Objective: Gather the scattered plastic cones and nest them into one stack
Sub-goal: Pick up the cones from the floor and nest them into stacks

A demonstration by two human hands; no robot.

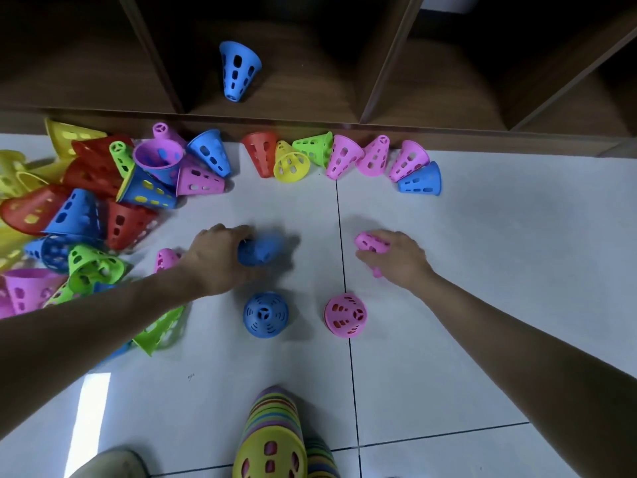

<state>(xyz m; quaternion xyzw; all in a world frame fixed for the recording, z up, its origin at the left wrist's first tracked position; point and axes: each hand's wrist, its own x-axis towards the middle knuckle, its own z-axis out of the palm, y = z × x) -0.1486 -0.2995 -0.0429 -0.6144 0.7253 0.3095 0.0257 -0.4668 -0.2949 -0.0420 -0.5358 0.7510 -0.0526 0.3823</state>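
Note:
My left hand grips a blurred blue cone just above the white floor. My right hand holds a pink cone, fingers curled over it. Two cones stand upright on the tiles nearer to me: a blue one and a pink one. A tall multicoloured nested stack lies at the bottom centre, a yellow cone at its near end. A big heap of loose cones covers the left. A row of cones lies along the shelf base.
A dark wooden shelf unit runs across the far side; one blue cone sits in its middle compartment. A green cone lies under my left forearm. My knee shows at the bottom left.

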